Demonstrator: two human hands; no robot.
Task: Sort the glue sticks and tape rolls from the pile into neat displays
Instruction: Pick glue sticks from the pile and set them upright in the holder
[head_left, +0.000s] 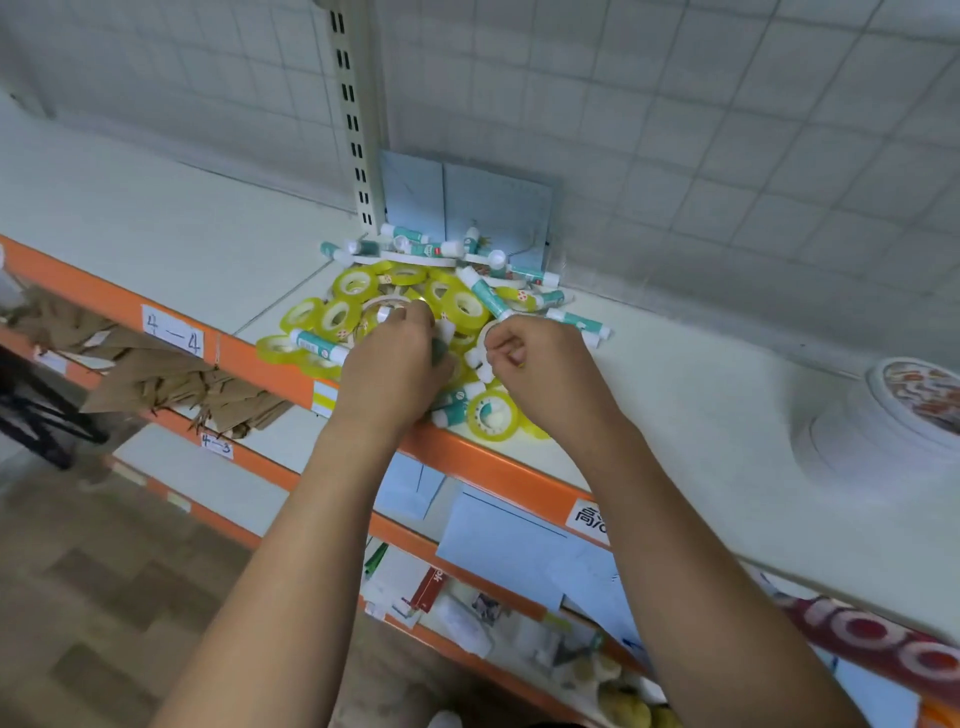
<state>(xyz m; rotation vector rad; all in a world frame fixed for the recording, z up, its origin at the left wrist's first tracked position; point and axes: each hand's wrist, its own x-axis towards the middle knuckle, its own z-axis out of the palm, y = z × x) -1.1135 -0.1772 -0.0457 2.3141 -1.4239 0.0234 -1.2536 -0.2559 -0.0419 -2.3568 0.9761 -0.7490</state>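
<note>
Both forearms are reaching in: the left hand (395, 358) is curling round what looks like a glue stick (445, 332), and the right hand (540, 374) is pinching a white tape roll (490, 332) above the pile (457, 304) on the shelf (675, 384). A yellow roll (491, 415) is sitting at the orange front edge (270, 370), where a wrist brushing it risks knocking it off.

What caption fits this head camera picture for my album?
Left hand and right hand pick through tape rolls and glue sticks heaped on a shelf.
</note>
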